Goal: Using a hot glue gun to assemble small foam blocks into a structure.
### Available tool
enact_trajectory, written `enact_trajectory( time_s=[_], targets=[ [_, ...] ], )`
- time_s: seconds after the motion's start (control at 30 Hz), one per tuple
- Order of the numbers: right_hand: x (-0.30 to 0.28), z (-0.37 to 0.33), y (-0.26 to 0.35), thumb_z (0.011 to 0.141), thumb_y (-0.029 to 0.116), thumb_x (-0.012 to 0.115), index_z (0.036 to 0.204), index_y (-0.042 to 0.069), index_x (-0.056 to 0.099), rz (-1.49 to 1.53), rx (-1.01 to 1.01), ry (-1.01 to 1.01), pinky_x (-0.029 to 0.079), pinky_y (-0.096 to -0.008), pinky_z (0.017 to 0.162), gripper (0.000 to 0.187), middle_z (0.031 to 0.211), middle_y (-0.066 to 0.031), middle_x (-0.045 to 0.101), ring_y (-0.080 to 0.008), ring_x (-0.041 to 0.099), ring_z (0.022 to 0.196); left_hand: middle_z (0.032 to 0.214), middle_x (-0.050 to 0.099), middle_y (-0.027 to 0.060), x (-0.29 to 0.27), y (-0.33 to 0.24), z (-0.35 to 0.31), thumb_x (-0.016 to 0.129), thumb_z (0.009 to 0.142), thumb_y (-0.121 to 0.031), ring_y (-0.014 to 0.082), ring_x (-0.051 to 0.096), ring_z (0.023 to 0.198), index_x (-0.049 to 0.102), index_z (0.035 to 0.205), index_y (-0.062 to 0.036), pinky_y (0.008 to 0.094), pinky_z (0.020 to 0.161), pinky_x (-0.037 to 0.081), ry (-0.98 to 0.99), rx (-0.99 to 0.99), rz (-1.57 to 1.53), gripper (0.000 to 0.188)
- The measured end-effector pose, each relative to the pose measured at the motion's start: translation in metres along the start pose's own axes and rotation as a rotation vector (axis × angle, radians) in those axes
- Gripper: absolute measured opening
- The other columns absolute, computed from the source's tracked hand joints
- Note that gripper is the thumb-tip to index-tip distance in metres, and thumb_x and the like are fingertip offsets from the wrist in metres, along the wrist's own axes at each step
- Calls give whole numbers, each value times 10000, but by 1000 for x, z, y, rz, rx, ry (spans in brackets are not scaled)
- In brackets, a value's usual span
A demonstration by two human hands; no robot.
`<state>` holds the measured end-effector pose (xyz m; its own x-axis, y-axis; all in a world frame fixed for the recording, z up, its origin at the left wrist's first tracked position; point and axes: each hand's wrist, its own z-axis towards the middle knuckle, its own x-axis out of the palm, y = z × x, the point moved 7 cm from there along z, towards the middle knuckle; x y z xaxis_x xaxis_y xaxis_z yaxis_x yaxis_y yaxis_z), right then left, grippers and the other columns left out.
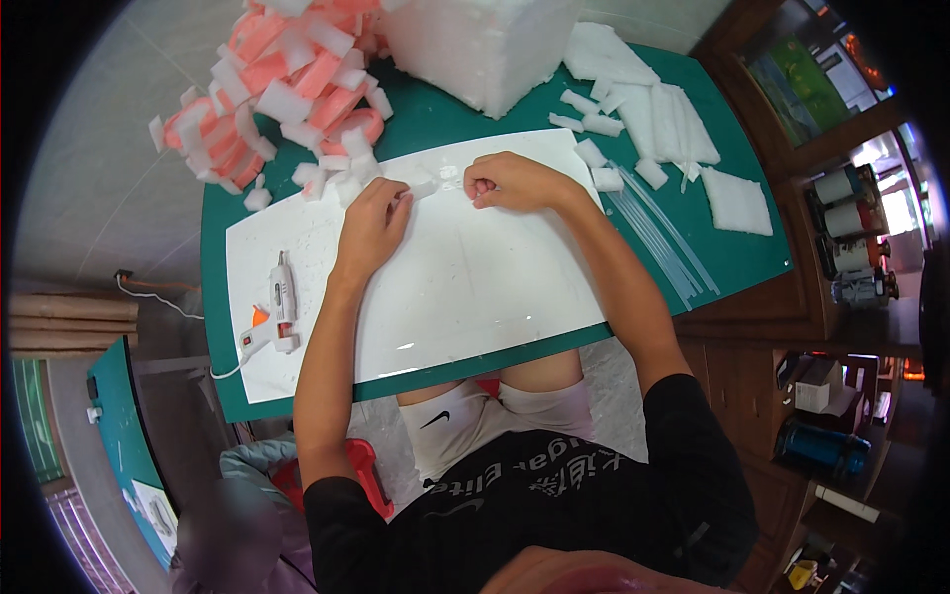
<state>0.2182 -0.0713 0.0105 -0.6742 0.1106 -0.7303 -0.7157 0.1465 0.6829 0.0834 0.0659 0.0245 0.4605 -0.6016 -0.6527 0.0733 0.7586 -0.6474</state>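
Observation:
Over the far half of a white board (465, 267), my left hand (376, 223) is closed, with a small white foam piece (423, 187) at its fingertips. My right hand (515, 183) is curled with its fingers pressed together; anything inside them is too small or hidden to make out. Between the two hands, a shiny clear scrap (450, 177) lies on the board. Just beyond my left hand are several loose white foam pieces (356, 168). A white glue gun (284, 302) with an orange trigger lies on the board, left of my left forearm.
The board rests on a green table (386, 376). Pink and white foam pieces (287, 89) are heaped at far left, beside a big white foam block (475, 49). White foam sheets (673, 124) and clear glue sticks (658, 233) lie right. Another person's sleeve (257, 460) shows lower left.

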Motion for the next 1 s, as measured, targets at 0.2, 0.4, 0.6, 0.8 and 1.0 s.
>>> enact_trajectory(
  time_s=[0.2, 0.4, 0.6, 0.8, 1.0],
  targets=[
    [-4, -4, -1, 783, 92, 719, 860, 37, 631, -5, -2, -52, 447, -335, 679, 129, 784, -76, 601, -204, 551, 742, 869, 626, 149, 1, -3, 3, 640, 889, -68, 261, 615, 708, 642, 971, 22, 334, 665, 499, 0, 13, 25, 122],
    [-5, -2, 0, 759, 105, 736, 817, 34, 643, -19, 42, -34, 449, -341, 654, 131, 747, -86, 609, -222, 562, 709, 849, 619, 147, 2, -3, 4, 647, 889, -68, 252, 611, 688, 638, 982, 22, 331, 656, 496, 11, 8, 39, 130],
    [0, -6, -7, 798, 104, 719, 839, 31, 633, -36, 5, -41, 453, -341, 665, 121, 786, -93, 601, -224, 553, 722, 851, 619, 146, 5, -4, 5, 639, 892, -73, 248, 595, 670, 643, 978, 27, 329, 642, 487, -6, 47, 47, 132],
    [0, -6, 1, 792, 74, 676, 843, 37, 636, -4, -97, -76, 472, -343, 704, 75, 804, -88, 603, -231, 577, 765, 847, 617, 139, 5, -6, 4, 633, 894, -70, 232, 576, 656, 647, 982, 27, 322, 634, 475, 5, 41, 64, 132],
    [1, -5, -1, 767, 62, 637, 838, 44, 675, -47, 26, -39, 481, -349, 715, 83, 827, -98, 651, -246, 611, 793, 846, 614, 133, 6, -7, 5, 629, 899, -65, 226, 575, 661, 647, 985, 26, 316, 638, 476, 13, 27, 73, 127]
  ],
)
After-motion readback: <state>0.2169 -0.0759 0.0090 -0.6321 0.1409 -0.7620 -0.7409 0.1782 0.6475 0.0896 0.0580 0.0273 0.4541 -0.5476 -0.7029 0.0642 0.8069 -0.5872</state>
